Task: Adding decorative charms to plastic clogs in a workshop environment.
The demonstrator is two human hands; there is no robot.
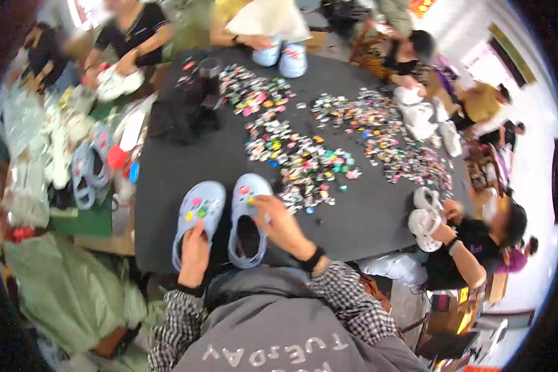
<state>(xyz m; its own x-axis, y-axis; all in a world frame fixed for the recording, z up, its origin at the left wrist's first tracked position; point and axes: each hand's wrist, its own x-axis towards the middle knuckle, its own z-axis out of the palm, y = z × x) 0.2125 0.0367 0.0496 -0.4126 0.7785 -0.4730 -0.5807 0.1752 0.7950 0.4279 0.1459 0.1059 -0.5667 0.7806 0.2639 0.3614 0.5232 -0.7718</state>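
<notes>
Two pale blue clogs lie side by side at the near edge of the black table, toes pointing away from me. The left clog (pixel 203 197) carries several small charms in pink, yellow, green and white. My left hand (pixel 195 255) is closed on its upper at the foot opening, thumb and fingers partly hidden. On the right clog (pixel 242 186) a red and white charm shows near the toe. Over its upper, my right hand (pixel 285 228) pinches a small yellow-green charm (pixel 251 201) against the surface. The right fingertips partly cover that clog.
Loose charms (pixel 304 164) lie in heaps across the table (pixel 161 204). Opposite, a person's hand is by another pair of blue clogs (pixel 292 60). At right, a co-worker handles white clogs (pixel 425 226). Bagged shoes (pixel 56 149) fill the left side, above a green sack (pixel 68 291).
</notes>
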